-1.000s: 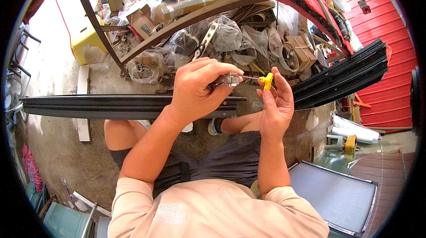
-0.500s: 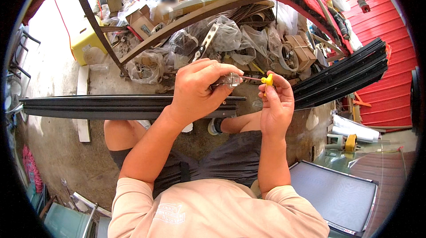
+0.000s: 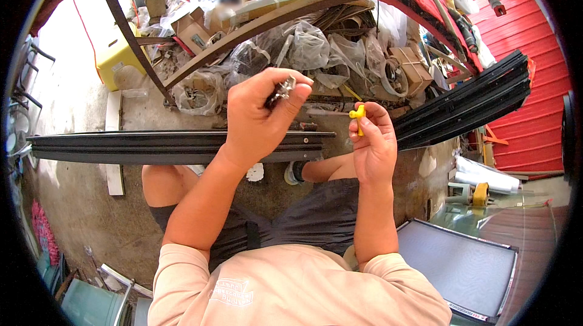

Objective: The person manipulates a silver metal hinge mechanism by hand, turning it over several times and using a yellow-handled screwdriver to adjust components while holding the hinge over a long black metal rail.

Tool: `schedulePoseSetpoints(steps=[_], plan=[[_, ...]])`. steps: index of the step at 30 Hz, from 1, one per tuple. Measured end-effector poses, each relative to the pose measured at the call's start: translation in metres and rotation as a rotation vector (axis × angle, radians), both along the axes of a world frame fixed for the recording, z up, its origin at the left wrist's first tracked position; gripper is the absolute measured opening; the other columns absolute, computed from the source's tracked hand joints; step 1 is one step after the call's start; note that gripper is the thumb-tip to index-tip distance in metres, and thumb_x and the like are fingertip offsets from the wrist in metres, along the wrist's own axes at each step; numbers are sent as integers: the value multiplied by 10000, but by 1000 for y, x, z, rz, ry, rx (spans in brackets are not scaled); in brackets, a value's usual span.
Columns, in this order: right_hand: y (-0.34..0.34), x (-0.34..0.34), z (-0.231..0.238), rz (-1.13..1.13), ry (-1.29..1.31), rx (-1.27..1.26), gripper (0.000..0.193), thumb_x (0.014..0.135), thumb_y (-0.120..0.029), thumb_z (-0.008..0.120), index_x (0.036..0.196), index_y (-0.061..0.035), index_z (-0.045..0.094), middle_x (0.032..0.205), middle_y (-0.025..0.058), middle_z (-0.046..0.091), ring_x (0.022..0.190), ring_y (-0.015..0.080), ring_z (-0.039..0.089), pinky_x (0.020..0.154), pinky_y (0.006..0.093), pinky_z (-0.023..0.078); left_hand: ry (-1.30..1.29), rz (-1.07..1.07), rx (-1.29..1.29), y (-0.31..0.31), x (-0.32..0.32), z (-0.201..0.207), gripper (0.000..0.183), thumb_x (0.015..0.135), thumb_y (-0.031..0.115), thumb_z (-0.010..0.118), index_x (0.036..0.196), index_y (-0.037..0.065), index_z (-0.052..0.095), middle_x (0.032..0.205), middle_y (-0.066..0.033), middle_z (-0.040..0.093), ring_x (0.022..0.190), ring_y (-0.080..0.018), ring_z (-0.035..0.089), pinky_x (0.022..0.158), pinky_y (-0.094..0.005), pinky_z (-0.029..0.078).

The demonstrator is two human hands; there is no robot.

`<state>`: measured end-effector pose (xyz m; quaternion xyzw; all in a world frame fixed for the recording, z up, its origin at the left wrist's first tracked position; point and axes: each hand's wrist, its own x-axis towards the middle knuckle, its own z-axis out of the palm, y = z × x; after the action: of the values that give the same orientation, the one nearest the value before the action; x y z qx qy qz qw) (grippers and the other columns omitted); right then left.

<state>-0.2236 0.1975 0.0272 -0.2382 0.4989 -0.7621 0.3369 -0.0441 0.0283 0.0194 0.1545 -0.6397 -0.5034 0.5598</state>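
My left hand [image 3: 258, 116] is closed around a shiny metal piece [image 3: 283, 90]; most of it is hidden in the fist, and I cannot make out its kind. Opposite it, my right hand [image 3: 375, 144] pinches a small yellow T-handled tool [image 3: 359, 117] between thumb and fingers. A thin shaft [image 3: 331, 112] seems to run leftward from the yellow handle. The tool and the metal piece are apart. Below the left hand, a long black grooved rail [image 3: 133, 147] lies crosswise above my legs, with small screw heads near its right end.
More black rails [image 3: 467, 101] lie to the right, by a red corrugated wall [image 3: 522, 77]. A brown metal frame [image 3: 243, 25] stands ahead, with plastic bags and cardboard boxes [image 3: 412, 71] behind it. A yellow container [image 3: 121, 61] is at left, a framed mesh panel [image 3: 458, 265] at lower right.
The left hand has turned and drawn a little left, so the metal piece now points up toward me and away from the yellow tool. The right hand has shifted slightly left and down.
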Motion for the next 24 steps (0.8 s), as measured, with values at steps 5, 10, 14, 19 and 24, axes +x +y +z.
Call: schedulePoseSetpoints(steps=[5, 10, 14, 19, 24], plan=[[1, -6, 1, 23, -118, -34, 296, 1010, 22, 627, 1302, -17, 655, 1229, 119, 709, 845, 149, 675, 733, 270, 560, 199, -198, 428, -11, 6, -4, 285, 1115, 297, 626, 1079, 38, 740, 707, 88, 490, 628, -25, 367, 556, -246, 268], [1, -6, 1, 80, -150, -20, 280, 1008, 16, 618, 1280, -20, 670, 1197, 117, 713, 814, 145, 660, 714, 269, 541, 267, -245, 551, -17, 4, -9, 300, 1115, 317, 618, 1078, 34, 709, 691, 73, 465, 623, -43, 371, 575, -251, 284], [1, -2, 2, 94, -132, 17, 246, 999, 27, 617, 1232, -19, 679, 1156, 108, 710, 776, 142, 655, 701, 274, 543, 223, -260, 564, -17, 3, -12, 317, 1122, 329, 599, 1071, 24, 665, 679, 63, 448, 624, -58, 363, 590, -262, 289], [0, -5, 1, 158, -133, -2, 240, 997, 16, 638, 1231, -19, 676, 1157, 121, 721, 785, 144, 677, 685, 287, 540, 277, -281, 605, -20, 2, -13, 273, 1123, 284, 602, 1064, 25, 665, 676, 61, 441, 619, -62, 359, 589, -265, 288], [2, -12, -3, 195, -148, 0, 249, 982, 3, 651, 1230, -17, 678, 1143, 119, 726, 758, 136, 653, 678, 278, 529, 349, -313, 622, -22, 1, -15, 291, 1113, 285, 625, 1083, 8, 707, 688, 75, 466, 631, -53, 372, 585, -248, 289]])
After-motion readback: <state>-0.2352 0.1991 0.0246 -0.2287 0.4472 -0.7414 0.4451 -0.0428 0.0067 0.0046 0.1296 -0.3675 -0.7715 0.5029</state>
